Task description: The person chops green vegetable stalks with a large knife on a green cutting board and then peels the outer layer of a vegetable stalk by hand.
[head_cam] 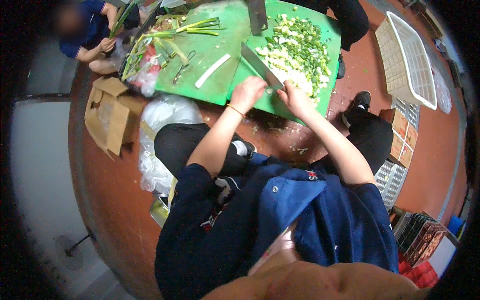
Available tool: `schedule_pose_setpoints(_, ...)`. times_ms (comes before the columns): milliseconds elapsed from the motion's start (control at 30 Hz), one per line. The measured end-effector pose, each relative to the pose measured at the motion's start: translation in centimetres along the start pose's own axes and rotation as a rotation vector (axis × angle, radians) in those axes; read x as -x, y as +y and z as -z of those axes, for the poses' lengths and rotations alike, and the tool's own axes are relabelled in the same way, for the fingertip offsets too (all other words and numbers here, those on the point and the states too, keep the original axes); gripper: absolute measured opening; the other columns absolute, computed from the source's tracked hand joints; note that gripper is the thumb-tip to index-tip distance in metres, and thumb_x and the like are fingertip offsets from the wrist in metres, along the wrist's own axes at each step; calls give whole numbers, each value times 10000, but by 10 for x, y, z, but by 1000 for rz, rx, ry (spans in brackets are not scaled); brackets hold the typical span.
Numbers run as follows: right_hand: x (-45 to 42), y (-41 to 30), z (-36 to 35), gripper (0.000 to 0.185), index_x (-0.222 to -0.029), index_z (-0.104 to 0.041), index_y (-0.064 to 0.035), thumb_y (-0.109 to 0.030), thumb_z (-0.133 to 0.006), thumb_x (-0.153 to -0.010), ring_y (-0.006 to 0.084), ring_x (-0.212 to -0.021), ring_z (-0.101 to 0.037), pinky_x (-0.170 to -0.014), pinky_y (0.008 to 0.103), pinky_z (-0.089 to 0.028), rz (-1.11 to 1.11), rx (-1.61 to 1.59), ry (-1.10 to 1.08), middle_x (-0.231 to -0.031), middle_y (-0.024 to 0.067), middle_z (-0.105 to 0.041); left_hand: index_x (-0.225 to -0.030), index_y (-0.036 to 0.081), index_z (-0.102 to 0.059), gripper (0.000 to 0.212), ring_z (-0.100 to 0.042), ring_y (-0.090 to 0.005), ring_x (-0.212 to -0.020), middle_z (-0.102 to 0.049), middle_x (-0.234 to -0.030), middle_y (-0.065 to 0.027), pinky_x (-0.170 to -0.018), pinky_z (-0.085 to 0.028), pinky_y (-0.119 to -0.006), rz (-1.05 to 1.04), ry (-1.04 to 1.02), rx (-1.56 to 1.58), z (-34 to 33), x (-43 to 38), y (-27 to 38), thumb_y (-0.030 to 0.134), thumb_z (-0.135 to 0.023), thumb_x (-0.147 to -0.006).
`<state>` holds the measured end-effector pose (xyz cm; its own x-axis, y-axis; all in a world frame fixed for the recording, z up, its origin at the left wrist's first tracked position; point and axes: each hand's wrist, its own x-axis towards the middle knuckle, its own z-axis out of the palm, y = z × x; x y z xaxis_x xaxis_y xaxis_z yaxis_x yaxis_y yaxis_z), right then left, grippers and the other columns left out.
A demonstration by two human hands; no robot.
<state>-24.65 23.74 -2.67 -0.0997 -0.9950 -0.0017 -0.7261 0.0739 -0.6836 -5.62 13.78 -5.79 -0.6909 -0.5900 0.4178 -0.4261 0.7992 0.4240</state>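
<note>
My right hand (296,98) grips a kitchen knife, its broad metal blade (262,66) slanting up and left over a green cutting board (240,84). Close to the blade's left side, my left hand (248,92) rests on the board with curled fingers. A pale strip, perhaps a scallion stalk, shows between these fingers and the blade; whether they pinch it is unclear. Right of the knife spreads a heap of chopped scallions (300,56), white near me and green farther off. One white scallion stalk (212,71) lies apart on the left of the board.
At the far edge lies a cleaver (258,17). Whole scallions (198,27) and scissors (184,66) lie left. A seated person (93,33) holds greens; another's dark-clothed leg (348,22) is opposite. Around stand a cardboard box (108,116), plastic bags (161,157) and a white crate (393,63).
</note>
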Motion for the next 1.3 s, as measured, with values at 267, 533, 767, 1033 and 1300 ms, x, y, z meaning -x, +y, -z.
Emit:
schedule_pose_setpoints(267,27,3,6,257,-1010,-529,-48,-288,-595,-949,418,-773,-665,-692,507,-522,14,70,-116,-828,199,-683,-1133,105,-634,324,-573,-351,-1071,-635,-1113,-134,-922,-479,-456,656,179,-437,43,11,-99,100,-660,-810)
schedule_pose_setpoints(533,16,20,21,276,-1032,-538,-24,-279,-598,-946,436,-833,-661,-736,515,-521,-117,124,-16,-872,236,-676,-1020,128,-669,233,-587,-332,-1022,-624,-1027,-107,-888,-502,-440,316,-160,-87,11,5,-5,50,-652,-801)
schedule_pose_setpoints(767,17,3,35,272,-1014,-524,-33,-285,-595,-941,447,-858,-645,-742,522,-501,-97,175,-60,-887,244,-658,-1046,88,-636,262,-581,-324,-1053,-633,-1077,-96,-950,-480,-416,79,-94,67,2,-3,9,-2,-617,-800)
schedule_pose_setpoints(1033,-3,5,28,257,-1054,-533,-37,-263,-579,-942,443,-859,-657,-764,535,-512,-70,204,-71,-874,260,-667,-1009,105,-630,308,-584,-312,-1064,-638,-1112,-82,-949,-482,-400,3,-112,20,-3,-12,7,-53,-575,-750)
schedule_pose_setpoints(1300,9,2,20,284,-997,-558,-10,-285,-585,-935,428,-812,-666,-735,516,-528,-26,310,-40,-860,255,-667,-986,103,-635,277,-585,-315,-1023,-635,-1128,-70,-926,-487,-402,5,-168,0,6,-12,12,-42,-573,-758)
